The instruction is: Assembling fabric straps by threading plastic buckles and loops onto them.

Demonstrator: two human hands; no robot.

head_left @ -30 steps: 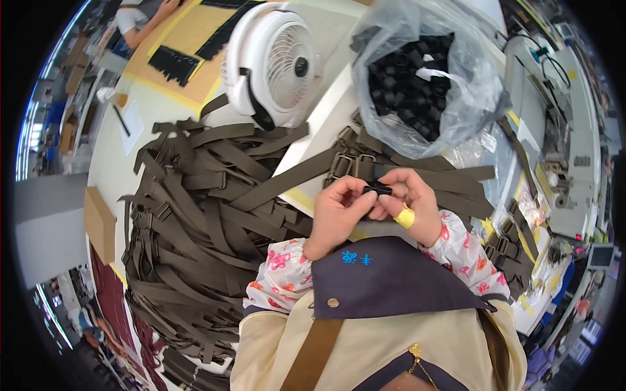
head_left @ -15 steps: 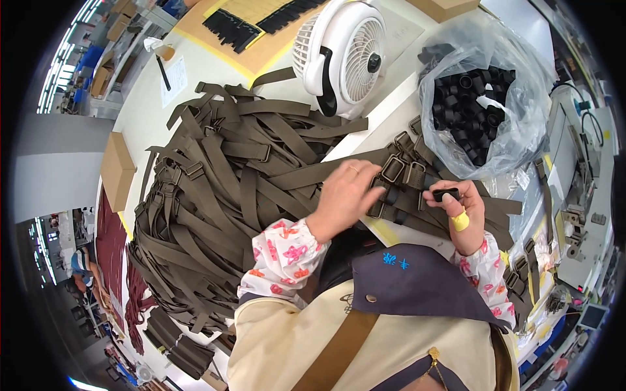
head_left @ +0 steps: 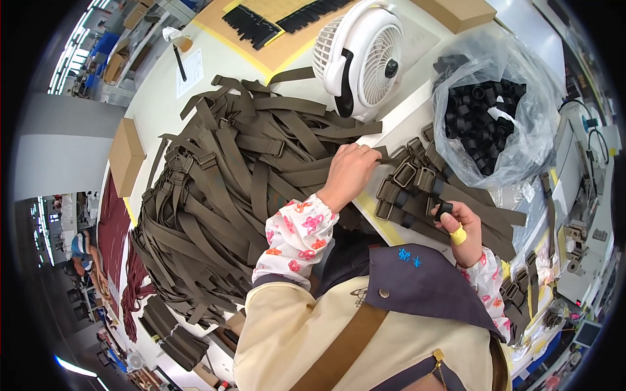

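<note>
My left hand (head_left: pixel 351 174) is closed on an olive webbing strap (head_left: pixel 390 157), beside the right edge of a large heap of olive straps (head_left: pixel 254 189). Its fingertips are partly hidden. A small black loop (head_left: pixel 443 209) is pinched between the thumb and fingers of my right hand (head_left: pixel 464 229), whose thumb wears a yellow wrap. Between and just beyond my hands lie several straps with dark metal buckles (head_left: pixel 405 173), some with black loops around them.
A clear plastic bag (head_left: pixel 548 143) of black loops (head_left: pixel 479 120) stands at the far right. Beyond the heap is a white fan (head_left: pixel 372 62). Cardboard boxes stand at the left (head_left: pixel 126 156) and far edge (head_left: pixel 460 13). A sewing machine (head_left: pixel 574 215) is at the right.
My left hand has moved from above the buckles to the strap at the heap's edge, and its fingers have closed. My right hand still holds the black loop. The whole view has shifted slightly.
</note>
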